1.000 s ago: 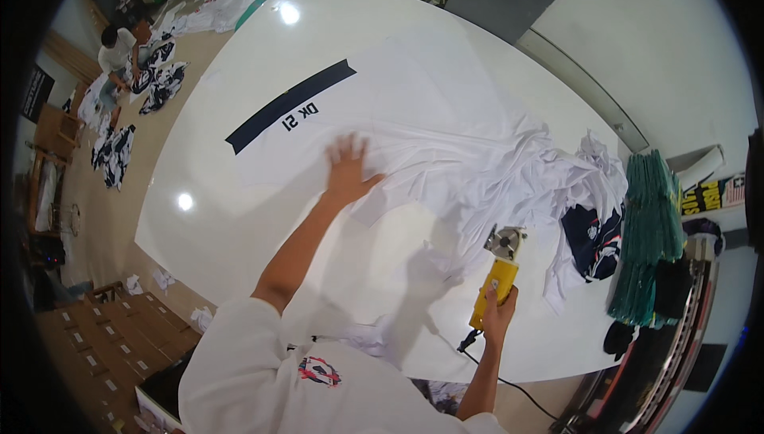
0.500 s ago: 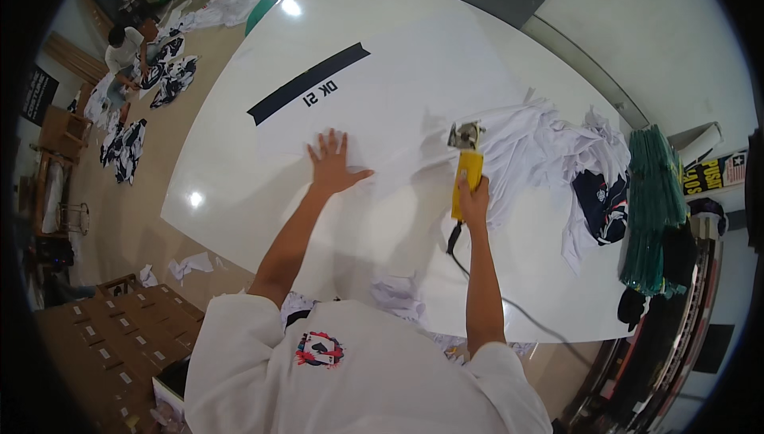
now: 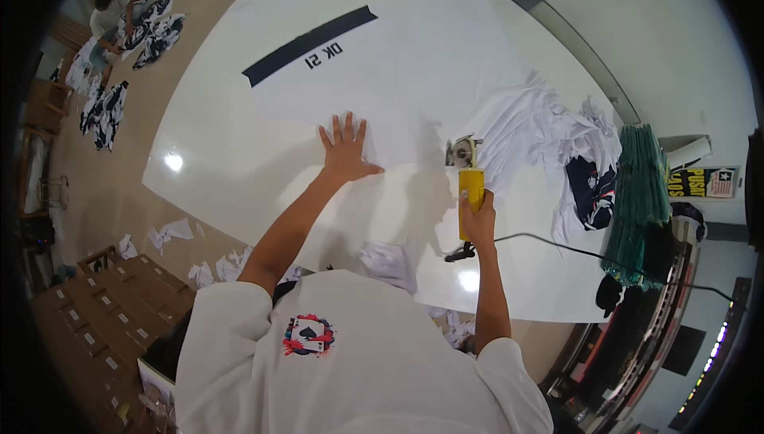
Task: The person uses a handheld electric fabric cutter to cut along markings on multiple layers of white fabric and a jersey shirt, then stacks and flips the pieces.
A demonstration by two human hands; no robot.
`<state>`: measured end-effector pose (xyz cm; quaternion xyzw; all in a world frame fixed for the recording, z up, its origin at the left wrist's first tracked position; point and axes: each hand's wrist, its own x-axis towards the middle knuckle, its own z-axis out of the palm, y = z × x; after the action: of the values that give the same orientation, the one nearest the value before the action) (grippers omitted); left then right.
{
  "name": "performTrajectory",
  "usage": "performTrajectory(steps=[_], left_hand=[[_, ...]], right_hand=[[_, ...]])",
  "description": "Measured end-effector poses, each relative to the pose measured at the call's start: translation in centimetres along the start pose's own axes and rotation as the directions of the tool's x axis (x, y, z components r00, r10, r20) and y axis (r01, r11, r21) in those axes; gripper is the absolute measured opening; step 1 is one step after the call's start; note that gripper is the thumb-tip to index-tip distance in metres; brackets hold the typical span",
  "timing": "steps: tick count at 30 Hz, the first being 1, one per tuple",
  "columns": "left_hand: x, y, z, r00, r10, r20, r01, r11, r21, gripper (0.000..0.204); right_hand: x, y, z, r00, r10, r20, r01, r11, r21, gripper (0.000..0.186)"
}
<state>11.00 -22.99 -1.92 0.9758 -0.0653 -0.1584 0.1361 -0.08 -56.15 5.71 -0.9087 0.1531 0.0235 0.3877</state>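
Note:
My left hand [image 3: 345, 151] lies flat with fingers spread on a white fabric panel [image 3: 318, 93]. A dark navy band [image 3: 310, 42] runs along the panel's far edge, with dark printed characters beside it. In my right hand [image 3: 478, 217] is a yellow handheld electric fabric cutter [image 3: 471, 187], its fingers wrapped round the body. The cutter's metal head with a round blade [image 3: 461, 152] points away from me, right of the panel's near part. A dark cord runs from the cutter's rear off to the right.
Crumpled white fabric [image 3: 525, 116] and a navy printed piece [image 3: 590, 187] lie on the right of the white table [image 3: 231, 171]. Green folded material [image 3: 639, 203] hangs at its right edge. Scraps [image 3: 386, 263] lie near my body. Brown cartons [image 3: 111, 330] stand lower left; another person [image 3: 111, 16] sits far left.
The view has shifted, so the table and panel sit higher. My left hand has slid slightly over the fabric. The cutter is turned more upright, and its cord has swung up to the right.

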Motion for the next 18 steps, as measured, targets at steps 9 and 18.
performTrajectory(steps=[9,18], left_hand=[[-0.4,-0.4,-0.2,0.996,-0.092,-0.004,0.092,0.993,0.076,0.132],[-0.4,-0.3,-0.2,0.995,-0.103,-0.005,0.103,0.995,-0.002,0.133]], right_hand=[[-3.7,1.0,-2.0,0.961,-0.04,0.272,0.138,0.927,-0.349,0.058],[0.1,1.2,0.0,0.944,-0.157,0.289,0.243,0.925,-0.291,0.059]])
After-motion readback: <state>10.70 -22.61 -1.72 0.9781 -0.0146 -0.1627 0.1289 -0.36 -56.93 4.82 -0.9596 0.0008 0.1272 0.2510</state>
